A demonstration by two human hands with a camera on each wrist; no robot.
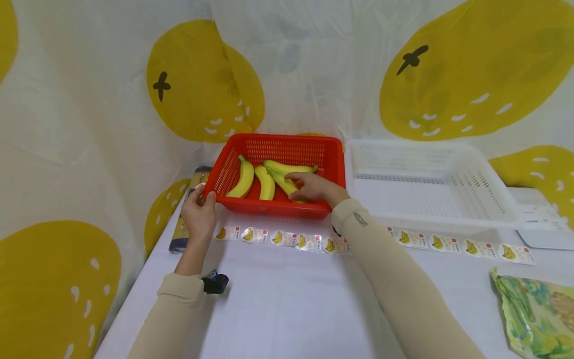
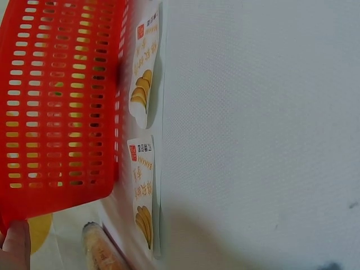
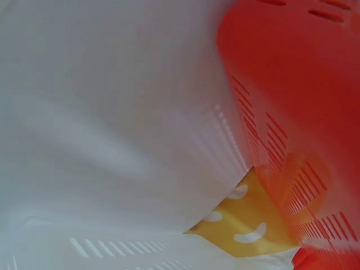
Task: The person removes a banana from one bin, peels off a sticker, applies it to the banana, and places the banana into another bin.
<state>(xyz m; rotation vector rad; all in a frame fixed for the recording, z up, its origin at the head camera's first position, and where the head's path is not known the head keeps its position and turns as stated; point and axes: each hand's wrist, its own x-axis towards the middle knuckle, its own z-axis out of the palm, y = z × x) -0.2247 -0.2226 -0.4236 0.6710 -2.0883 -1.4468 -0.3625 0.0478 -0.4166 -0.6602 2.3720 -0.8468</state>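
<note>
A red plastic basket point(image 1: 269, 207) with slotted walls stands at the back of the table, holding several yellow bananas point(image 1: 242, 179). My left hand point(image 1: 199, 212) grips its rim at the front left corner; part of that hand shows at the lower left of the left wrist view. Over the front wall, my right hand point(image 1: 314, 187) reaches inside, thumb and forefinger spread over a greenish-yellow banana point(image 1: 281, 180) lying slantwise. Whether they touch it I cannot tell. The right wrist view catches the basket's outer wall point(image 3: 292, 112) but not the hand.
A white slotted basket point(image 1: 403, 197) stands right of the red one. Banana-print stickers point(image 1: 282, 238) run in a row in front of both. A dark and gold packet point(image 1: 179, 232) lies at left, a green printed bag point(image 1: 533, 309) at right. Printed cloth point(image 1: 305, 75) hangs behind.
</note>
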